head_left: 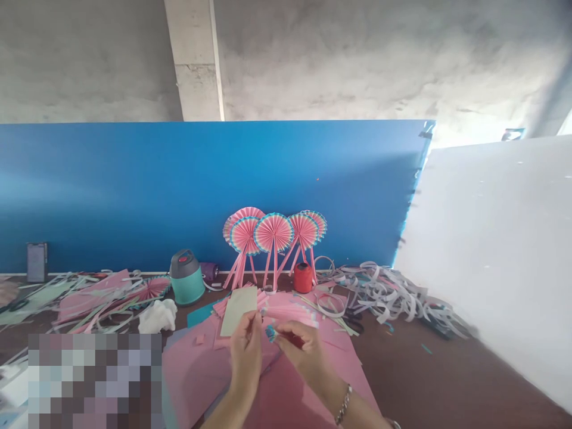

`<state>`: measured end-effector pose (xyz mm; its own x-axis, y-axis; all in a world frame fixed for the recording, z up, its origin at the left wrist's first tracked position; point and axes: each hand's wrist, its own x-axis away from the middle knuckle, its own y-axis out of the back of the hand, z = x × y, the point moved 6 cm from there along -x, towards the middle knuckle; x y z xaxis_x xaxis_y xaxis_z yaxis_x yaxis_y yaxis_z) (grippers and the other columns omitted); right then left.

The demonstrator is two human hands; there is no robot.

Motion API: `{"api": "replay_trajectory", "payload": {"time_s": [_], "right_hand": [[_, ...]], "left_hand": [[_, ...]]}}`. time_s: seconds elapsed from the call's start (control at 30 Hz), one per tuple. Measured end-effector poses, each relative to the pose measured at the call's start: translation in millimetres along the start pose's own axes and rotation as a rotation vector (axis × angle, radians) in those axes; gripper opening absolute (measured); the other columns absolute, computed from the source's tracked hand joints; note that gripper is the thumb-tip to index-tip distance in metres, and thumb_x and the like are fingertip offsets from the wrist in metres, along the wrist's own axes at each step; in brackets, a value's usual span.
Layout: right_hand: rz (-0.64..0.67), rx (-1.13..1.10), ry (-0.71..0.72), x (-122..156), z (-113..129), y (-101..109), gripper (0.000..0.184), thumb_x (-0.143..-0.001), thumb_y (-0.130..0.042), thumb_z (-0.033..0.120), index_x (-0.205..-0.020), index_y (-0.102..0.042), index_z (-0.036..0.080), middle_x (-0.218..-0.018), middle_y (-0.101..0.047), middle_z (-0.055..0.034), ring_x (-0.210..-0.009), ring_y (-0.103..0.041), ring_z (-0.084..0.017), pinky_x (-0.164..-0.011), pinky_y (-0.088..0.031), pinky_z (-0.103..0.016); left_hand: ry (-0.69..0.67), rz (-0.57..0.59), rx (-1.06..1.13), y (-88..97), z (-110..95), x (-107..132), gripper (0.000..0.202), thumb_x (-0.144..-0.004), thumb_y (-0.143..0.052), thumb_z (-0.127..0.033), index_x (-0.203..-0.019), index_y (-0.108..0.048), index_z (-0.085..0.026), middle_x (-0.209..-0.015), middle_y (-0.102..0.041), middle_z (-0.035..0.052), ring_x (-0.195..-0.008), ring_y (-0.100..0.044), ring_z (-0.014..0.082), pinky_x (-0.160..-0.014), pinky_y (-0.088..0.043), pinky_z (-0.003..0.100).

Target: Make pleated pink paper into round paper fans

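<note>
My left hand (245,354) stands upright over the pink paper and grips the lower edge of a pale green paper card (239,311). My right hand (304,353) pinches a small item with a blue frilled tip and a dark red body (279,335); its exact kind is unclear. Both hands are close together, with the small item near the card. Beneath them lie loose pink paper sheets (196,381), and a fan-folded pink paper piece (286,308) sits just beyond. A silver chain bracelet (343,404) circles my right wrist.
Pink paper fans on sticks (274,233) lean against a blue wall (179,190). A teal lidded flask (186,277), red thread spool (302,277), white crumpled material (157,317) and heaped paper strips (384,292) crowd the brown table (424,369). A white board (491,250) stands right.
</note>
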<state>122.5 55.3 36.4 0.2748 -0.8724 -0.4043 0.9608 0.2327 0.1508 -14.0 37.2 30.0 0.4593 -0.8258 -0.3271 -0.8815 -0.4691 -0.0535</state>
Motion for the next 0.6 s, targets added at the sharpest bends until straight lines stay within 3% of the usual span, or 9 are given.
{"api": "replay_trajectory", "payload": {"time_s": [0.33,0.6], "right_hand": [[-0.047,-0.067,-0.105,-7.8,5.7,14.7,0.015,-0.071,-0.07,0.039,-0.071,-0.073,0.024,-0.072,-0.071,-0.0021,-0.068,-0.064,-0.018,-0.063,-0.051,-0.026],[-0.04,0.027,-0.151,-10.8,5.1,21.0,0.014,-0.065,-0.07,0.035,-0.065,-0.071,0.021,-0.066,-0.069,-0.0023,-0.061,-0.06,-0.016,-0.056,-0.048,-0.025]], "left_hand": [[-0.263,0.062,-0.193,-4.2,-8.2,6.9,0.025,-0.089,-0.048,-0.037,-0.088,-0.066,-0.02,-0.09,-0.068,0.0064,-0.085,-0.062,0.0202,-0.076,-0.049,0.031],[-0.5,0.044,-0.311,-2.6,-24.3,9.4,0.02,-0.091,-0.045,-0.025,-0.092,-0.065,-0.022,-0.088,-0.069,0.0047,-0.087,-0.063,0.0186,-0.077,-0.05,0.032]]}}
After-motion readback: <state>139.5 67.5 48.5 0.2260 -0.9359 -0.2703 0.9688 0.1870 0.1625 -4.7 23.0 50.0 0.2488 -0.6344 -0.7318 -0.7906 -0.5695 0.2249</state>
